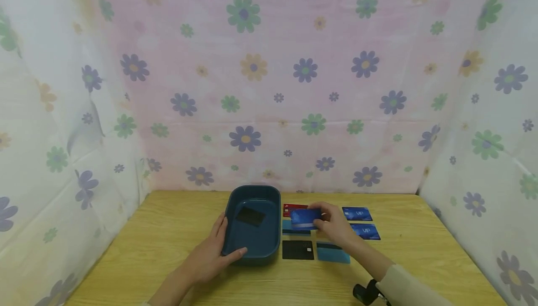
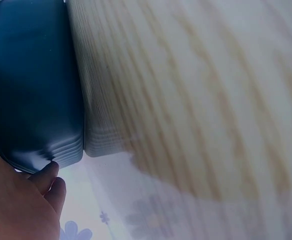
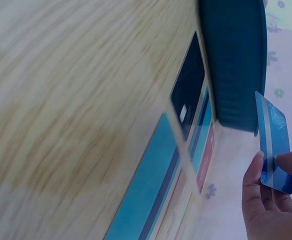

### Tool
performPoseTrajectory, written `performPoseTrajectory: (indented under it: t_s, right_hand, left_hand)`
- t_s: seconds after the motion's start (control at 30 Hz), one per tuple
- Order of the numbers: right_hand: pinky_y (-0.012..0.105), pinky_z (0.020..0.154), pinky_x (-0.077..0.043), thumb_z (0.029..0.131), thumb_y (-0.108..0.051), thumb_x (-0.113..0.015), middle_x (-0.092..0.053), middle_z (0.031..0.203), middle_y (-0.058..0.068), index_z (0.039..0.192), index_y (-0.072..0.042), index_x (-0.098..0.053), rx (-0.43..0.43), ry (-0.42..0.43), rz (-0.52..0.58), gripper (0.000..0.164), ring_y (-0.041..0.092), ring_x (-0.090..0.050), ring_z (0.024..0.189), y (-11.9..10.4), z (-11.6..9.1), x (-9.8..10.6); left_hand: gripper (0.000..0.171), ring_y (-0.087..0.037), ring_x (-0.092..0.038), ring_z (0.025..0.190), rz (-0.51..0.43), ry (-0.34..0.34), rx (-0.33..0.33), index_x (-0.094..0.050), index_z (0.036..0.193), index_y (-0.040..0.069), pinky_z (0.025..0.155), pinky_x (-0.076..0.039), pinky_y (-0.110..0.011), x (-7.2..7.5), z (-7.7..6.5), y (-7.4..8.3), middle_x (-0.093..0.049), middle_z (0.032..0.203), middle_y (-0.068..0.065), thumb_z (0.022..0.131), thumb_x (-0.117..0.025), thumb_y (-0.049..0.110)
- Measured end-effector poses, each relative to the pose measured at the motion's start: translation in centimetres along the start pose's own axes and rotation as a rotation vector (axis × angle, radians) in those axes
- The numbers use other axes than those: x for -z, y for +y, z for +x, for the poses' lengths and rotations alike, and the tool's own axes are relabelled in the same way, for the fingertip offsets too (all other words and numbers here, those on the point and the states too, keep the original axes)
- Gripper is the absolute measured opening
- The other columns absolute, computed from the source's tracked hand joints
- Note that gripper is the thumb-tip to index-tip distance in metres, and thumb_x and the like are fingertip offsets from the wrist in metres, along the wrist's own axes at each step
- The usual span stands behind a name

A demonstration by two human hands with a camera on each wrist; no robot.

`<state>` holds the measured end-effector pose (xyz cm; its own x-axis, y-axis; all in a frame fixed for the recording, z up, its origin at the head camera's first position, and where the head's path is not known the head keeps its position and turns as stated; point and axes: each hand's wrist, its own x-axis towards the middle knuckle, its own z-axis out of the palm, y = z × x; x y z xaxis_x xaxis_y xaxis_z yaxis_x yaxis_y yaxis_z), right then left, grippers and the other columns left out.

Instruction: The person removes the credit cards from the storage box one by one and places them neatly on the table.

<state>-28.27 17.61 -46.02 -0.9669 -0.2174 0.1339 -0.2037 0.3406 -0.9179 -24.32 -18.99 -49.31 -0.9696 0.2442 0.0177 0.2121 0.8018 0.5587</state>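
A blue bank card [image 1: 303, 218] with a pale stripe is pinched between the thumb and fingers of my right hand [image 1: 334, 224], held above the cards beside the bin. In the right wrist view the raised card [image 3: 273, 142] appears tilted near the bin's wall. My left hand [image 1: 208, 254] holds the dark blue plastic bin [image 1: 275, 254] at its left side, thumb over the near rim. In the left wrist view its fingertips [image 2: 46, 175] touch the outer wall. Inside the bin lies one dark card [image 1: 251, 216].
Right of the bin lie a red card [image 1: 290, 209], a light-blue striped card [image 1: 296, 231], a black card [image 1: 297, 250] and another light-blue card [image 1: 333, 252]. Two blue cards [image 1: 357, 213] lie farther right. A floral curtain [image 1: 269, 156] hangs behind the wooden table [image 1: 248, 287].
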Motion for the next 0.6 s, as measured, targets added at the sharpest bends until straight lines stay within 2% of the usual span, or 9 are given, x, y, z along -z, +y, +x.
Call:
performPoseTrajectory:
  t_s: [0.37,0.6]
  right_hand:
    - [0.045,0.074,-0.060,0.096,0.008,-0.058,-0.063,0.125,0.021,0.130,-0.002,-0.065,-0.071,0.036,-0.056,0.036,0.026,-0.067,0.092,1.0,-2.4,3.4]
    - [0.040,0.066,-0.058,0.095,0.006,-0.061,-0.059,0.131,0.030,0.130,0.006,-0.061,-0.070,0.015,-0.079,0.035,0.025,-0.067,0.090,2.5,-4.0,6.2]
  left_hand:
    - [0.116,-0.043,-0.054,0.131,-0.001,-0.001,-0.001,-0.006,0.165,0.005,0.098,-0.049,-0.057,0.0,0.0,0.0,0.000,0.172,-0.014,0.089,-0.060,0.074]
    - [0.115,-0.044,-0.051,0.135,-0.009,-0.009,0.004,-0.005,0.165,0.006,0.101,-0.047,-0.059,0.0,0.1,-0.1,0.002,0.172,-0.013,0.090,-0.059,0.074]
